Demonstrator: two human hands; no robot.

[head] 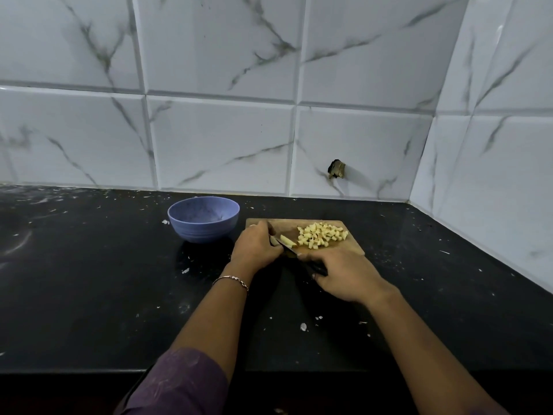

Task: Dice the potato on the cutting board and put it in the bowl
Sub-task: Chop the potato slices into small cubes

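While our left hand (258, 246) curls its fingers (269, 235) down over the uncut potato piece (288, 241), pinning it near the left end of the wooden cutting board (350, 247), our right hand (344, 274) has its fingers clenched round the dark handle of the knife (288, 250), index finger stretched forward along the top. We see the blade angled from the near edge of the board up towards the left hand, its edge down just beside the pale piece we hold. To the right of that piece, a loose heap of diced potato (323, 235) lies on the board's far right half, apart from the blade. Just beside the board's left end stands the blue-violet bowl (203, 218), upright on the black surface (89, 280), which is flecked with white scraps. We wear a thin bracelet (232, 281) on the left wrist and a purple sleeve (179, 381) above the elbow. Behind everything rises a wall of white marble-veined tiles (221, 139), one with a dark broken hole (337, 169).
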